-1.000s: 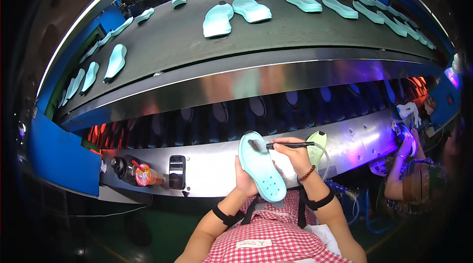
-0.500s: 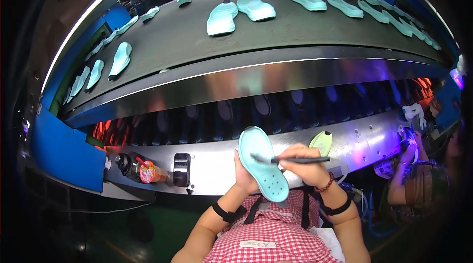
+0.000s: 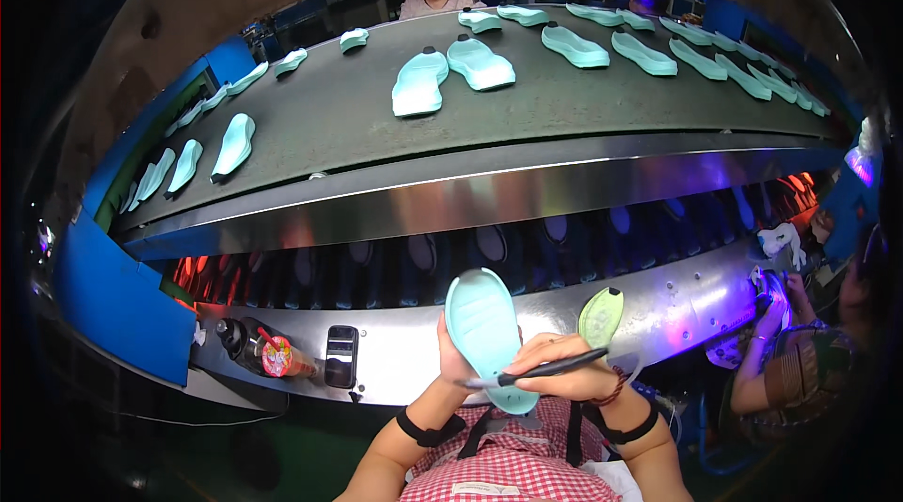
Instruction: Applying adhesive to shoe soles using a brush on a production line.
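One blue sole [image 3: 484, 318], one brush [image 3: 557, 366].
The left hand [image 3: 452, 359] holds the sole's side, likely best, as it looks light and bendy; the right hand [image 3: 581, 383] pinches the brush.

Sole [image 3: 480, 312] before conveyor [image 3: 324, 111]; phone [image 3: 341, 357] left (on bench [image 3: 400, 351]).

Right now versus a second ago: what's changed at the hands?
The right hand moved the brush from the far end of the pale blue sole toward the body, to near its holed end. The camera view tilted too. Nothing grabbed or released. Unchanged: left hand holding the sole; green piece and phone on the bench.
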The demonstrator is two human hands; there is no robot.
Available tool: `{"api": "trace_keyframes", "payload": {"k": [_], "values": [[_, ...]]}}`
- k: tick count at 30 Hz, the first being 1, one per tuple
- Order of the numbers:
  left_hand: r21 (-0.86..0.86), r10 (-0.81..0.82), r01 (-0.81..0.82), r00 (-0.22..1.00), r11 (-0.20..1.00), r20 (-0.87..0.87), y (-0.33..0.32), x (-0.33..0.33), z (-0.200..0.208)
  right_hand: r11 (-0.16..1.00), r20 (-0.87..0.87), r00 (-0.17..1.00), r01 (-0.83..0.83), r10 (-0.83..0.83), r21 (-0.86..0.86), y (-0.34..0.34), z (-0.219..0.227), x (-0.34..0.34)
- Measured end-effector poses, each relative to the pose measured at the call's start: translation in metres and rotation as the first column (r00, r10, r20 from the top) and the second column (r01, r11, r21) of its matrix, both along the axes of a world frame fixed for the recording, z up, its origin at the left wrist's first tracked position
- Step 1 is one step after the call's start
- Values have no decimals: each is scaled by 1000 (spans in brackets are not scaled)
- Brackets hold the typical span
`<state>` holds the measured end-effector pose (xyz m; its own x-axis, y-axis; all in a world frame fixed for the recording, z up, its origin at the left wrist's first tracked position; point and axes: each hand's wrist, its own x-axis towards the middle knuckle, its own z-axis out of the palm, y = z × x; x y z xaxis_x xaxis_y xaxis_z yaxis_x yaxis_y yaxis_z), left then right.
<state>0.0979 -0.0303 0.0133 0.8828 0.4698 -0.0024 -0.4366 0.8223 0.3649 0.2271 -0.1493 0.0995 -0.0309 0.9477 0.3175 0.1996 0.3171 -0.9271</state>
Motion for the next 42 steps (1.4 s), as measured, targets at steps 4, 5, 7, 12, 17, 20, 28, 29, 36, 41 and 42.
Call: {"api": "trace_keyframes", "payload": {"k": [4, 5, 7, 12, 17, 20, 28, 29, 36, 41, 42], "values": [[-18, 117, -117, 993, 993, -23, 5, 10, 17, 971, 66, 969, 236, -238, 37, 11, -7, 19], [-20, 116, -117, 993, 993, -25, 5, 9, 17, 990, -18, 990, 140, -140, 15, 6, -10, 9], [126, 122, -131, 990, 983, 72, 11, 4, 17, 996, 62, 998, -21, 15, 88, 0, -2, 3], [2, 354, -355, 934, 935, 52, 18, 10, 25, 979, 80, 977, 194, -199, 66, 6, -8, 8], [100, 444, -457, 887, 884, 127, 19, 2, 38, 993, 19, 996, -89, 88, 71, -8, 3, 5], [82, 437, -447, 892, 891, 118, 16, 2, 43, 984, 120, 979, 156, -165, 84, -6, -7, 9], [115, 467, -480, 876, 870, 122, 20, 2, 43, 986, 20, 987, 162, -161, -37, -7, -9, 11], [106, 463, -479, 875, 871, 144, 20, 1, 40, 995, 53, 994, 94, -93, -24, -11, -13, 5], [113, 484, -492, 870, 863, 93, 19, 5, 36, 974, -106, 973, 189, -203, -128, -4, -27, 14], [147, 492, -500, 866, 853, 87, 20, -3, 33, 994, -56, 993, -106, 105, -13, -15, -16, 10], [98, 477, -485, 874, 869, 90, 19, -1, 34, 999, -113, 993, 37, -40, -36, -14, -19, 11]]}}
